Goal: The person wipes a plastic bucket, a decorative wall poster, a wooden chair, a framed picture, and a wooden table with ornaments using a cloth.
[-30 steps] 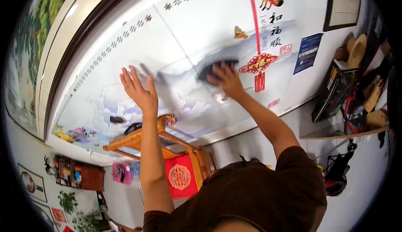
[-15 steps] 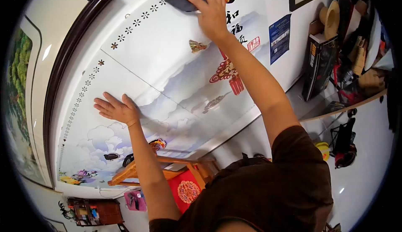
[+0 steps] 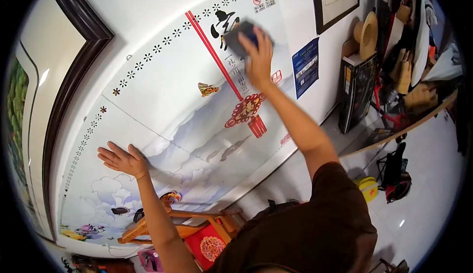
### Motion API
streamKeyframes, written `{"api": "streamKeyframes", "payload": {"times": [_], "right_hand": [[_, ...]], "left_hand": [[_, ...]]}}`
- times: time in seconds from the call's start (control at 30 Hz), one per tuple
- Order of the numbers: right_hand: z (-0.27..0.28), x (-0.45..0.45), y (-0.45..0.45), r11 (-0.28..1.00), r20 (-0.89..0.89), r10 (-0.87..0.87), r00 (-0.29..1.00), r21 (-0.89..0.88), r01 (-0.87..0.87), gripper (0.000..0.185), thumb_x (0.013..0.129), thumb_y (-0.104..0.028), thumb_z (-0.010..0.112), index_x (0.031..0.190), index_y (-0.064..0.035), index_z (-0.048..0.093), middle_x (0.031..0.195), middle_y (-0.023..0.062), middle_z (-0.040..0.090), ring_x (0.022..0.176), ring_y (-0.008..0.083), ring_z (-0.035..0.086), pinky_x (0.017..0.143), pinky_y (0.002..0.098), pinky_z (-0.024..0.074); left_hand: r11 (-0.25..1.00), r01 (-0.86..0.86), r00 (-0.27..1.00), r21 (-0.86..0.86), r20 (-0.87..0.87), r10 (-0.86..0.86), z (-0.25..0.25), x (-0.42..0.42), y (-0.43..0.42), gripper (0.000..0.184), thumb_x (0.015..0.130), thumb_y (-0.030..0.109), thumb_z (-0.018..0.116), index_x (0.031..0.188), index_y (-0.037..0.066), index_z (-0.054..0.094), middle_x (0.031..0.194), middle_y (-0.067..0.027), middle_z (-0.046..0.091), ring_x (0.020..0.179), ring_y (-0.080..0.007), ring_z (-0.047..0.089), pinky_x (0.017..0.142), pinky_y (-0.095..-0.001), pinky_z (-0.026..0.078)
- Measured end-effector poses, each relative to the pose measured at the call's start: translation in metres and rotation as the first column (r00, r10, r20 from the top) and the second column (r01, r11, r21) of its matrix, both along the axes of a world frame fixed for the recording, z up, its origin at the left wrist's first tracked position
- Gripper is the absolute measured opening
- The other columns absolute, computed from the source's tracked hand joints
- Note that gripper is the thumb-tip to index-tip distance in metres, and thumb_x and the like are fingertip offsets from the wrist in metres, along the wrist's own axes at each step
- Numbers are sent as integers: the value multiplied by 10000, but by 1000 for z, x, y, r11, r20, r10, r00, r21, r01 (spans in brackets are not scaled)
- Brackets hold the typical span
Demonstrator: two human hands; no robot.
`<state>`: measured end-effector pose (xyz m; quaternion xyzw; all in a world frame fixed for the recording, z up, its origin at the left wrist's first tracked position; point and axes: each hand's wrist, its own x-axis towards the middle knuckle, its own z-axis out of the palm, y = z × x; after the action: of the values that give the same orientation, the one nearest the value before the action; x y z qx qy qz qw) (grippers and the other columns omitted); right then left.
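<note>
My right hand (image 3: 258, 60) presses a dark grey-blue cloth (image 3: 235, 38) against a large white printed panel (image 3: 167, 83) on the wall. Motion smears the fingers and the cloth a little, and both cover part of the black lettering. Left of that arm hang a printed red ribbon and a red knot ornament (image 3: 246, 109). Lower on the panel, my left hand (image 3: 123, 160) lies flat with its fingers stretched out, holding nothing. Beneath it are printed pale clouds and purple flowers (image 3: 91, 229).
A dark-framed picture (image 3: 74, 36) borders the panel at left. Below stands a wooden chair (image 3: 185, 228) with a red cover. To the right are a blue poster (image 3: 306, 67), a straw hat (image 3: 367, 35), a black box (image 3: 357, 93) and a yellow object (image 3: 367, 188) on the floor.
My right hand has moved the cloth down and to the right across the panel, uncovering a large black character and the red ribbon. My left hand stays flat. The whole view has shifted.
</note>
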<state>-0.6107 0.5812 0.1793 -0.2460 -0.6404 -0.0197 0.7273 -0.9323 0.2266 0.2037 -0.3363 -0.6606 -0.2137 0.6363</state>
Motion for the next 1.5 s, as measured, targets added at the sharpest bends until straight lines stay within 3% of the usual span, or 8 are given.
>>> {"api": "streamKeyframes", "payload": {"times": [0.2, 0.37, 0.53, 0.8, 1.0, 1.17, 1.3, 1.5], "right_hand": [[89, 33, 51, 998, -79, -37, 996, 49, 41, 696, 754, 58, 597, 1367, -268, 552, 1506, 138, 365, 1343, 423, 349, 1133, 516, 260], [-30, -14, -33, 992, -6, 69, 998, -105, -69, 621, 796, 41, 551, 1372, -191, 567, 1532, 215, 311, 1375, 480, 290, 1146, 561, 205], [-149, -79, -136, 924, 615, 159, 772, 182, -335, 565, 831, -91, 592, 1321, -371, 580, 1557, 26, 357, 1444, 309, 278, 1162, 542, 188], [89, -134, -178, 910, 384, 190, 904, 276, -308, 454, 831, -113, 599, 1220, -337, 666, 1484, -8, 448, 1362, 271, 367, 1113, 556, 247], [39, -169, -199, 896, 300, 134, 945, 372, -244, 435, 822, -139, 603, 1203, -338, 668, 1473, -36, 464, 1345, 268, 394, 1084, 551, 304], [-114, -141, -193, 715, 776, -55, 629, 470, -517, 317, 856, -261, 624, 1166, -280, 685, 1494, -67, 446, 1370, 209, 383, 1105, 483, 319], [-108, -143, -192, 560, 929, -115, 351, 353, -749, 204, 891, -341, 616, 1004, -197, 707, 1522, -49, 420, 1414, 189, 346, 1139, 444, 289], [45, -189, -242, 752, 672, 70, 737, 451, -482, 271, 855, -239, 584, 1096, -290, 695, 1472, -35, 476, 1373, 246, 397, 1127, 554, 279]], "left_hand": [[1000, 15, 1000, 8, -23, -15, -3, -5, 0, 681, 997, 541, 369, 1538, 131, 302, 1628, -179, 133, 1495, -418, 89, 1161, -604, 90], [1000, 28, 1000, -1, 10, -28, -7, -9, -1, 692, 981, 494, 416, 1528, 84, 311, 1617, -218, 137, 1486, -449, 91, 1159, -606, 67], [999, 45, 999, 20, 25, -45, -4, -1, 1, 679, 963, 497, 435, 1499, 85, 370, 1591, -251, 200, 1471, -471, 138, 1147, -620, 108], [995, 88, 994, 43, 64, -90, -5, -1, 0, 659, 938, 474, 507, 1491, 130, 401, 1599, -237, 195, 1473, -470, 138, 1150, -618, 91], [992, 119, 987, 43, 105, -123, -4, 0, -3, 567, 962, 362, 484, 1479, 136, 428, 1604, -207, 208, 1481, -442, 137, 1162, -595, 63], [987, 154, 974, 43, 162, -159, -4, 2, -6, 570, 942, 401, 533, 1471, 203, 458, 1614, -176, 203, 1494, -405, 125, 1167, -588, 67], [979, 202, 956, 4, 217, -198, 2, 11, -18, 590, 932, 394, 549, 1477, 194, 446, 1615, -143, 221, 1493, -385, 148, 1171, -562, 96], [962, 245, 910, -121, 370, -186, -23, 14, -77, 572, 951, 418, 524, 1470, 189, 453, 1609, -92, 257, 1484, -307, 216, 1163, -550, 149]]}}
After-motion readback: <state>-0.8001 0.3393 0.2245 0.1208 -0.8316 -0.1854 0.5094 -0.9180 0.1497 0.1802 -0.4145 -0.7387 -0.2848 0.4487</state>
